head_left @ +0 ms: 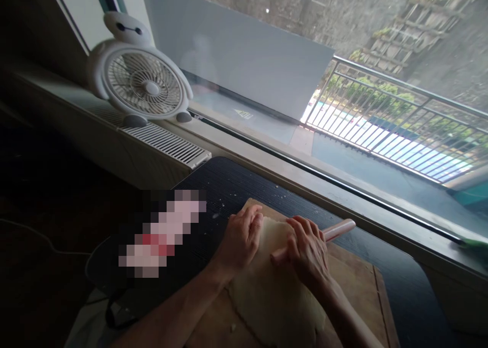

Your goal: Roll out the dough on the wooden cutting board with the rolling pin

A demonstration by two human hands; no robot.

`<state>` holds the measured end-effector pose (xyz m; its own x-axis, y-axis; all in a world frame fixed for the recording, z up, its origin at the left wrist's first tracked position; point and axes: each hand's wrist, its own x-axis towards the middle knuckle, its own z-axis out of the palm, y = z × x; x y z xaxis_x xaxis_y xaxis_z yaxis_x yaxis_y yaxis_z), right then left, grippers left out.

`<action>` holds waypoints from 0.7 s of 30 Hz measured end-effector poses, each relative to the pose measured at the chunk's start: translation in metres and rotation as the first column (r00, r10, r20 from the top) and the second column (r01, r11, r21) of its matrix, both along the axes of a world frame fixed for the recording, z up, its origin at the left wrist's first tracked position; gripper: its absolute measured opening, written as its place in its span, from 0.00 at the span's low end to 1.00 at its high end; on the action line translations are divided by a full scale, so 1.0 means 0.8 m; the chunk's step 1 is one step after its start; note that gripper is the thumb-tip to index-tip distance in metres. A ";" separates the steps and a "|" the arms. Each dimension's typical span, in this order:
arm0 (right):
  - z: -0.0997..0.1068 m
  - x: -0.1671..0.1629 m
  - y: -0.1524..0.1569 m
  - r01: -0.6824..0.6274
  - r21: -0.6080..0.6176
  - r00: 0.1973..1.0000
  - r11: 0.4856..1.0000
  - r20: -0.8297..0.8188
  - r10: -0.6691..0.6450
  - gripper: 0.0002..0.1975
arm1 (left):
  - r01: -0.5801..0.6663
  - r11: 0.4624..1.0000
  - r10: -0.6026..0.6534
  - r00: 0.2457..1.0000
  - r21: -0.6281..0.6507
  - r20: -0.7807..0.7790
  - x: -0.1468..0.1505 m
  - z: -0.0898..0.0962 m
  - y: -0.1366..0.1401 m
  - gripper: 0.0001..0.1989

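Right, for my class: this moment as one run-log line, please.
left hand: at edge of dough sheet | right hand: holding rolling pin | dough sheet: flat on wooden board | wooden board: on black table

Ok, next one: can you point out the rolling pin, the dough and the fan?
Rolling pin (339, 230): head view, on its exposed end toward the window.
Dough (275, 283): head view, on the middle of the flat sheet.
Fan (151, 87): head view, on the round hub at its center.

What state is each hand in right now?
Left hand: fingers curled at the dough's edge; whether it grips cannot be told.
Right hand: closed over the rolling pin.
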<state>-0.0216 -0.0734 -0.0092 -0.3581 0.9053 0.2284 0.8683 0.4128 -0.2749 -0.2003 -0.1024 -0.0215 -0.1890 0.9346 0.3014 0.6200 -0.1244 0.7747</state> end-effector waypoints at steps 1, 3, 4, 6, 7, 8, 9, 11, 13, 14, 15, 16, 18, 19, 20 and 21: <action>-0.001 0.000 -0.001 0.005 0.014 1.000 1.000 -0.004 -0.005 0.15 | 0.004 1.000 -0.004 1.000 -0.006 0.001 0.000 0.000 0.001 0.15; -0.001 -0.012 0.014 0.036 0.036 0.999 0.999 -0.014 -0.036 0.16 | 0.006 1.000 -0.006 1.000 -0.009 0.004 0.000 -0.002 0.002 0.15; -0.002 -0.023 0.028 0.058 0.041 0.998 0.997 -0.019 -0.058 0.16 | 0.004 1.000 -0.004 1.000 -0.008 0.004 0.000 -0.003 0.003 0.15; -0.002 -0.049 0.065 0.089 0.029 0.996 0.996 -0.025 -0.088 0.18 | 0.000 1.000 0.000 1.000 -0.002 0.006 0.000 -0.006 0.005 0.15; -0.001 -0.061 0.083 0.096 0.009 0.995 0.995 -0.023 -0.096 0.19 | -0.002 1.000 0.002 1.000 0.004 0.006 0.000 -0.007 0.005 0.14; 0.000 -0.072 0.099 0.102 -0.016 0.995 0.995 -0.016 -0.103 0.19 | -0.004 1.000 0.004 1.000 0.010 0.007 0.000 -0.008 0.005 0.14; 0.000 -0.080 0.111 0.106 -0.042 0.994 0.993 -0.008 -0.106 0.20 | -0.008 1.000 0.008 1.000 0.017 0.008 0.000 -0.009 0.005 0.14; 0.002 -0.086 0.119 0.105 -0.077 0.994 0.991 0.009 -0.105 0.21 | -0.015 0.999 0.014 1.000 0.029 0.013 0.000 -0.009 0.005 0.14; 0.002 -0.076 0.102 0.097 -0.071 0.995 0.993 0.016 -0.096 0.21 | -0.018 0.999 0.018 1.000 0.034 0.021 -0.001 -0.008 0.003 0.14; 0.000 -0.065 0.087 0.089 -0.054 0.996 0.995 0.019 -0.088 0.20 | -0.018 0.999 0.017 1.000 0.033 0.025 -0.001 -0.008 0.002 0.14; -0.001 -0.050 0.068 0.078 -0.034 0.997 0.996 0.023 -0.078 0.20 | -0.016 0.999 0.015 0.999 0.028 0.029 -0.001 -0.006 0.001 0.14; -0.004 -0.035 0.047 0.070 -0.008 0.997 0.997 0.029 -0.070 0.19 | -0.011 1.000 0.010 0.999 0.021 0.031 -0.001 -0.005 0.001 0.14; -0.009 -0.003 0.008 0.026 0.040 0.998 0.999 0.054 -0.028 0.18 | 0.004 1.000 -0.004 0.999 0.005 0.031 -0.001 -0.002 0.000 0.15; -0.011 0.010 -0.007 0.004 0.058 0.998 0.998 0.069 -0.008 0.19 | 0.014 1.000 -0.014 0.999 -0.002 0.031 -0.002 -0.001 0.000 0.15; -0.013 0.019 -0.017 -0.015 0.072 0.997 0.997 0.083 0.009 0.20 | 0.021 1.000 -0.021 0.999 -0.009 0.028 -0.002 -0.001 0.000 0.16; -0.014 0.024 -0.022 -0.026 0.082 0.995 0.996 0.094 0.018 0.20 | 0.025 1.000 -0.025 0.999 -0.016 0.025 -0.002 0.000 0.001 0.16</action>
